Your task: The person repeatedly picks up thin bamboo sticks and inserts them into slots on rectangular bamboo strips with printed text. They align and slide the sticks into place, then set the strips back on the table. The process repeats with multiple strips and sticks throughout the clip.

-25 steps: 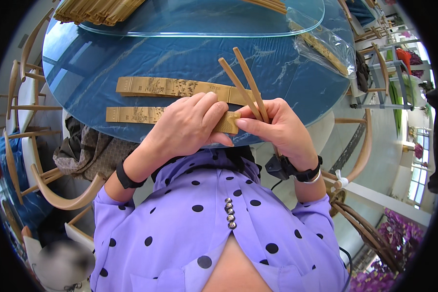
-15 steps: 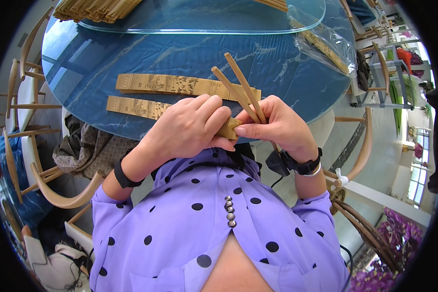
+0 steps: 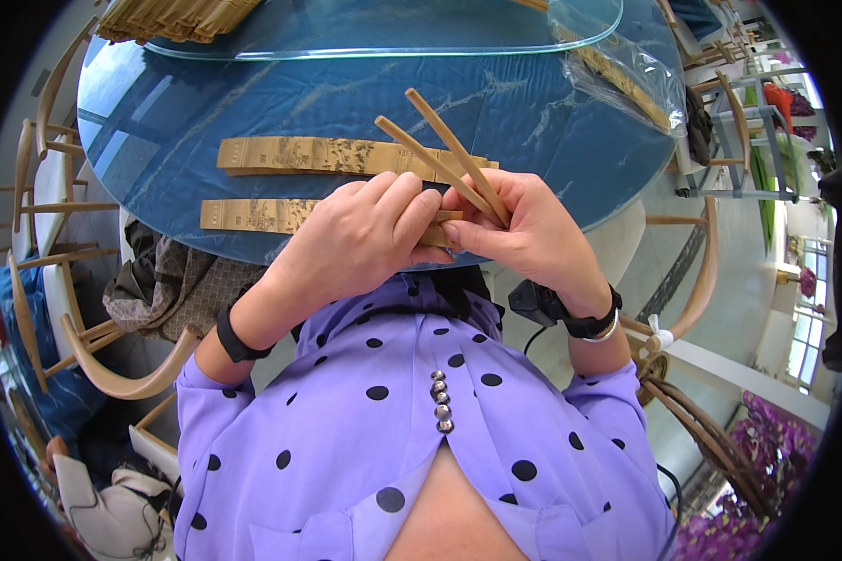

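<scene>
My left hand [image 3: 360, 224] is closed around a flat tan printed paper chopstick sleeve [image 3: 253, 216], whose far-left end sticks out past my knuckles at the table's near edge. My right hand [image 3: 538, 229] grips a pair of wooden chopsticks [image 3: 430, 154], their upper ends spread apart and tilted up to the left. Its thumb and fingertips meet the sleeve's right end beside my left hand. The chopsticks' lower ends are hidden in my right palm. Just beyond my hands lies a stack of similar tan sleeves [image 3: 295, 157], partly behind the chopsticks.
A blue marbled table [image 3: 159, 178] carries a raised glass turntable [image 3: 365, 47]. Bundled chopsticks [image 3: 178, 17] rest at the far left. A clear plastic bag [image 3: 627, 79] with tan sleeves sits at the right. Wooden chairs [image 3: 131, 374] stand around, one with a patterned brown cloth [image 3: 178, 294].
The chopsticks have shifted left and tilted lower, with my right hand drawn closer to my left. The held sleeve's right end has moved up and now lies flatter, more in line with the table edge.
</scene>
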A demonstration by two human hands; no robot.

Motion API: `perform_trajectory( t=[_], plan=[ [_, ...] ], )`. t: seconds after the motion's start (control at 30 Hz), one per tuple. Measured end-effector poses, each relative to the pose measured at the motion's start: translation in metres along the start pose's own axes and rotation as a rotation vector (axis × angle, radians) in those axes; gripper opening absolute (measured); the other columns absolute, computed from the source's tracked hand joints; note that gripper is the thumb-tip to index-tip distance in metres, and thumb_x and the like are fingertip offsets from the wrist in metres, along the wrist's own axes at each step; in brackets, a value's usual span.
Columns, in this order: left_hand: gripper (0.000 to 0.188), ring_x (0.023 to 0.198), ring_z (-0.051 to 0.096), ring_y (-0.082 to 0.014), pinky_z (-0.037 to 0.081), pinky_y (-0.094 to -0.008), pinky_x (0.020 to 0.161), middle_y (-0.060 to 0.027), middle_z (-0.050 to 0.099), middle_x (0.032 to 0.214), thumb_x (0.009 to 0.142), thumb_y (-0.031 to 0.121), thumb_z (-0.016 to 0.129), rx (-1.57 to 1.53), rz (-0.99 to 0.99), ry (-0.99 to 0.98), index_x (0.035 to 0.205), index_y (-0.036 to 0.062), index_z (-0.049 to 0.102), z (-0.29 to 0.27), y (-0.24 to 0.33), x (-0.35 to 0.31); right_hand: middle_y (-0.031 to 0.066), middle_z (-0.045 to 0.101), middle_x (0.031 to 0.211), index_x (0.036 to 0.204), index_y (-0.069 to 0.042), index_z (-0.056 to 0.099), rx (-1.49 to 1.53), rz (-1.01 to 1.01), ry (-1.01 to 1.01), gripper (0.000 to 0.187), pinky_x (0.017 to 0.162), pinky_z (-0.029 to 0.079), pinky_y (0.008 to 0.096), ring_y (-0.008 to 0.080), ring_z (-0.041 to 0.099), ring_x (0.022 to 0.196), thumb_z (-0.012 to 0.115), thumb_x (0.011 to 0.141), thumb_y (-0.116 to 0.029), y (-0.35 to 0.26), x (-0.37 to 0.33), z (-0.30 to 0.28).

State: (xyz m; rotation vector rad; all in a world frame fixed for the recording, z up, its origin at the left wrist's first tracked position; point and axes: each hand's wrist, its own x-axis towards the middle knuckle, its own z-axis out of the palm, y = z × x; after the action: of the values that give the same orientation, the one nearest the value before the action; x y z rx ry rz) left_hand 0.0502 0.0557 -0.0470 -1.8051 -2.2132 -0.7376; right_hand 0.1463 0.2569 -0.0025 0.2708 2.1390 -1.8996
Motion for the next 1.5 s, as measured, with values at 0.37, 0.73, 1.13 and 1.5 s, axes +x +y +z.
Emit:
perform_trajectory(
  t=[0.37,0.73,1.13,1.5],
  plan=[
    [0.041,0.08,0.058,-0.0167,0.049,-0.0303,0.067,-0.0029,0.052,0.089,0.084,0.041,0.074,-0.007,0.034,0.06,0.101,0.0076,0.056,-0.001,0.0,0.004,-0.0033,0.064,0.074,0.096,0.004,0.076,0.047,-0.049,-0.01,0.015,0.058,0.04,0.0196,0.0019,0.052,0.065,0.077,0.088,-0.009,0.01,0.004,-0.001],
    [0.045,0.085,0.065,-0.0223,0.054,-0.0332,0.071,-0.007,0.06,0.097,0.081,0.035,0.08,-0.026,0.012,0.124,0.106,0.0049,0.057,-0.009,-0.005,0.005,-0.0028,0.049,0.064,0.093,0.001,0.073,-0.23,-0.128,0.183,0.032,0.053,0.034,0.025,0.0061,0.042,0.058,0.085,0.085,-0.028,-0.01,-0.011,-0.001],
    [0.047,0.09,0.069,-0.0277,0.056,-0.0355,0.075,-0.0121,0.065,0.104,0.081,0.036,0.081,-0.033,-0.093,0.089,0.104,0.0024,0.058,-0.019,-0.015,-0.002,0.0024,0.05,0.067,0.102,-0.004,0.074,-1.307,-0.743,0.486,0.044,0.048,0.04,0.0305,0.0177,0.052,0.058,0.083,0.075,-0.039,-0.012,-0.034,-0.024],
    [0.047,0.088,0.068,-0.0275,0.056,-0.0351,0.074,-0.0115,0.063,0.099,0.082,0.039,0.079,-0.038,-0.103,0.104,0.099,0.0023,0.055,-0.017,-0.016,-0.001,0.0015,0.05,0.068,0.104,-0.005,0.076,-1.413,-0.754,0.474,0.042,0.049,0.041,0.0299,0.017,0.053,0.059,0.082,0.079,-0.037,-0.016,-0.035,-0.02]
  ],
)
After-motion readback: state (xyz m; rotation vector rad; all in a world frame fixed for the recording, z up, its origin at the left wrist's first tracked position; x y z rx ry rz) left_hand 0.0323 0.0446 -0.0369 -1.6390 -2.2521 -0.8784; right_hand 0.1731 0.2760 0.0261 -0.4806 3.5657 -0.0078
